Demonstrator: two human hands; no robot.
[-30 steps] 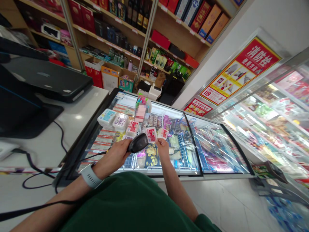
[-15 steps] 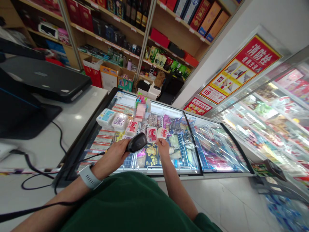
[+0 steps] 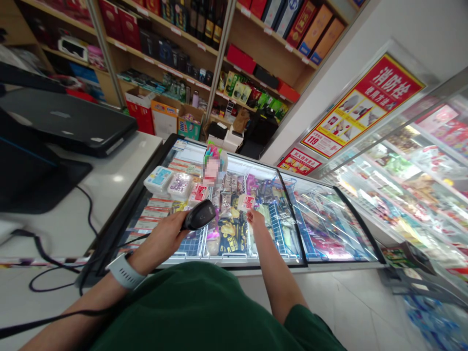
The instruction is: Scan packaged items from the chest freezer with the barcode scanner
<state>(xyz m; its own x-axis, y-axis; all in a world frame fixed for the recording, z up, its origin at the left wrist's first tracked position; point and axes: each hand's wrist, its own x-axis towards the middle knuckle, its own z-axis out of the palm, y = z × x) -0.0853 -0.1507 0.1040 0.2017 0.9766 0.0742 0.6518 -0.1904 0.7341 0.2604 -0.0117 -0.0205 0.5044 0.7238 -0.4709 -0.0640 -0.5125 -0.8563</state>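
My left hand (image 3: pixel 161 240) is wrapped around the handle of a black barcode scanner (image 3: pixel 199 215), whose head points right over the freezer's glass lid. My right hand (image 3: pixel 257 220) reaches over the glass, its fingers closed at the lower edge of a small clear plastic box with a red label (image 3: pixel 246 202). Whether another box lies under that one I cannot tell. Left of the scanner, three more plastic boxes form a row on the glass: one with a blue label (image 3: pixel 159 180), one with purple-patterned contents (image 3: pixel 180 186) and one with a red label (image 3: pixel 199 193).
The chest freezer (image 3: pixel 288 214) has sliding glass lids, with packaged food beneath. A colourful package (image 3: pixel 213 152), partly blurred out, stands at its back edge. At left is a counter (image 3: pixel 120 180) with a black machine (image 3: pixel 69 117). The scanner's cable (image 3: pixel 135 240) runs left.
My right hand has moved right with the red-labelled box it held, to where another such box lay; only one shows there now. My left hand and the scanner have shifted slightly left and down.
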